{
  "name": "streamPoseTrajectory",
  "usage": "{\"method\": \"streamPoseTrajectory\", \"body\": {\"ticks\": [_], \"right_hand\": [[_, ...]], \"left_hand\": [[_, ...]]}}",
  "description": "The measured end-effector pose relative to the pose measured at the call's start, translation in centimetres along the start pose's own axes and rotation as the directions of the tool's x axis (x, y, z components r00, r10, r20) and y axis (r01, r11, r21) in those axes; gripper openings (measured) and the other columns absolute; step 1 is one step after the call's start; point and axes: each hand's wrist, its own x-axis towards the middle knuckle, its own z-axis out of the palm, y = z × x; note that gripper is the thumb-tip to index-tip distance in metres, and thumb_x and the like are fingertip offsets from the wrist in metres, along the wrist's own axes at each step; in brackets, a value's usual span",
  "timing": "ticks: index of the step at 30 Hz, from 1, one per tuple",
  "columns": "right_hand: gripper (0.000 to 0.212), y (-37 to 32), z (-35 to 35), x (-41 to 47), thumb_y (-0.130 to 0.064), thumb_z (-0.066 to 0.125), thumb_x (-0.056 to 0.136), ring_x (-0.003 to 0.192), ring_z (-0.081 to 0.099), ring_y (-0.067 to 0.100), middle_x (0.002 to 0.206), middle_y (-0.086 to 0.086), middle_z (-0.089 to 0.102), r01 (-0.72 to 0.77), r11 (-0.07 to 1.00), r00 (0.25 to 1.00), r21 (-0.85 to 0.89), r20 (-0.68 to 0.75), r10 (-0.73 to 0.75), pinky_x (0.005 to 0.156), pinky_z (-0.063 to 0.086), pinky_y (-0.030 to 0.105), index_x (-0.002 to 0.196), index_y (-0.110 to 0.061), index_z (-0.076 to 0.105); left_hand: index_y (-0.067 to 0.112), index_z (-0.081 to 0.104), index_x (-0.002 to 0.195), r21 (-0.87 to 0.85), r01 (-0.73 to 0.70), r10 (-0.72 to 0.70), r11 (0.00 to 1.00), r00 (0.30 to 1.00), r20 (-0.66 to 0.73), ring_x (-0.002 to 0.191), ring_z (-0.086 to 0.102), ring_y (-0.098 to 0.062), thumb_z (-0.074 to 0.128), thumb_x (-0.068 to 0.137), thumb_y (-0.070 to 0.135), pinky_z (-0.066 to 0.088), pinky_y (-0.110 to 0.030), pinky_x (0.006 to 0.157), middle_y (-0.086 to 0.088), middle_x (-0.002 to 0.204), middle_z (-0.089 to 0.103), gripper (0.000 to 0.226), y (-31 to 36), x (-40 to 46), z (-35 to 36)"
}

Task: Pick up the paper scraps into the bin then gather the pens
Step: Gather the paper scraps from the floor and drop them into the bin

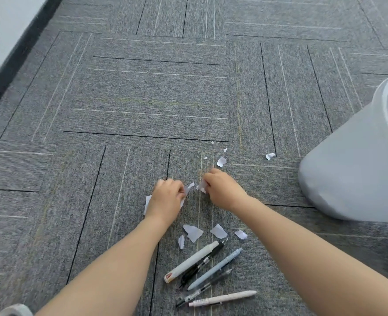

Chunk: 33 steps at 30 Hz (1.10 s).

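Grey carpet tiles (156,92), ribbed with dark and pale lines, fill nearly the whole view; everything lies straight on the floor.

White plastic bin (357,169) at 3 o'clock, half out of frame, mouth tilted toward the work area. Probably parked there so scraps go in with a short swing of the right arm.

Both forearms reach in from 6 o'clock and meet near centre. Left hand (166,198) knuckles up, fingers curled under, pinching a torn bit of paper at its inner edge; a larger white piece shows beneath the palm and juts out at its 9 o'clock side. Right hand (222,190) likewise curled, fingers pinching a small scrap toward the left hand. Looks like each hand collects its own handful before one trip to the bin, fewer trips that way.

Pens (209,272), about five, fanned loosely at 6 o'clock between the forearms: a fat white marker, a black one, a pale blue one, a clear one, a pinkish one nearest. None held; they wait for the second step.

Paper scraps (194,232): a cluster just above the pens, a few more past the right hand at 12 to 1 o'clock, one stray (270,156) toward the bin. Scrap stage well short of done.
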Motion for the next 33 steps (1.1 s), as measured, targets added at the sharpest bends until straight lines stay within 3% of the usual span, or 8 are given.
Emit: {"method": "streamPoseTrajectory", "body": {"ticks": [3,6,10,16,21,25,28,33], "right_hand": [[0.014,0.9,-0.1,-1.1,-0.009,0.049,0.096,0.08,0.055,0.018,0.095,0.001,0.05,-0.067,0.991,0.993,0.113,-0.088,0.077,0.073,0.048,0.03,0.085,-0.008,0.057],[0.012,0.9,0.0,-1.5,-0.011,0.049,0.097,0.082,0.054,0.021,0.092,0.002,0.054,-0.068,0.991,0.992,0.112,-0.103,0.079,0.073,0.048,0.032,0.087,-0.011,0.055],[0.03,-0.2,0.6,-1.1,-0.018,0.06,0.093,0.096,0.055,0.025,0.11,0.004,0.054,-0.067,0.992,0.997,0.11,-0.018,0.069,0.084,0.049,0.038,0.121,-0.013,0.052],[0.007,-0.8,1.1,-0.2,-0.004,0.055,0.091,0.077,0.058,0.024,0.097,0.002,0.05,0.0,1.0,0.998,0.02,-0.059,0.001,0.073,0.053,0.041,0.092,-0.01,0.059],[0.016,-1.3,1.0,0.6,0.004,0.051,0.09,0.081,0.059,0.022,0.099,0.004,0.052,0.025,1.0,0.999,-0.007,0.032,-0.024,0.078,0.055,0.039,0.087,-0.01,0.059],[0.008,-1.9,1.1,0.5,-0.005,0.052,0.094,0.089,0.058,0.022,0.099,0.004,0.058,0.018,0.993,0.998,0.118,-0.062,-0.011,0.083,0.052,0.038,0.092,-0.011,0.057],[0.019,-2.6,1.3,0.7,-0.008,0.056,0.092,0.098,0.058,0.025,0.11,0.005,0.06,0.012,0.994,0.998,0.105,-0.068,-0.005,0.081,0.049,0.034,0.111,-0.011,0.057],[0.025,-3.5,1.1,1.8,0.011,0.044,0.084,0.079,0.053,0.025,0.099,0.01,0.058,-0.015,1.0,0.999,0.01,-0.029,0.015,0.065,0.045,0.034,0.094,-0.006,0.057]], "left_hand": [[0.019,0.054,0.084,0.011,-0.055,0.054,0.998,0.997,0.051,0.087,0.047,-0.016,0.054,0.093,0.021,0.034,-0.024,0.071,0.009,0.085,0.051,0.009,-0.1,-0.4,-0.5],[0.02,0.054,0.08,-0.016,-0.002,0.001,1.0,0.998,-0.06,0.083,0.046,-0.013,0.055,0.092,0.024,0.039,-0.026,0.067,0.008,0.083,0.052,0.013,-1.1,-1.5,-1.5],[0.02,0.058,0.083,0.084,0.03,-0.012,0.996,0.979,-0.202,0.09,0.045,-0.016,0.063,0.085,0.033,0.042,-0.032,0.076,0.005,0.095,0.051,0.014,-3.5,-3.0,-2.3],[0.023,0.04,0.132,0.224,0.153,-0.14,0.963,0.987,-0.075,0.109,0.04,-0.016,0.057,0.068,0.073,0.04,-0.033,0.092,0.004,0.121,0.043,0.083,-3.3,-4.5,-0.6],[0.019,0.053,0.108,0.184,0.086,-0.058,0.979,0.987,-0.15,0.094,0.043,-0.016,0.059,0.082,0.051,0.042,-0.029,0.079,0.002,0.105,0.05,0.042,-2.6,-4.2,0.2],[0.014,0.059,0.092,0.136,0.044,-0.022,0.99,0.986,-0.164,0.086,0.047,-0.018,0.059,0.089,0.027,0.043,-0.028,0.072,0.001,0.091,0.056,0.013,-2.1,-4.1,0.3],[0.012,0.06,0.089,0.144,0.008,0.015,0.99,0.987,-0.158,0.082,0.05,-0.019,0.061,0.088,0.02,0.042,-0.027,0.068,-0.001,0.088,0.058,0.009,-2.2,-3.9,0.3],[0.009,0.059,0.093,0.135,-0.035,0.046,0.99,0.996,-0.072,0.078,0.055,-0.019,0.058,0.091,0.02,0.044,-0.028,0.062,-0.003,0.088,0.057,0.012,-2.3,-2.6,-0.6]]}}
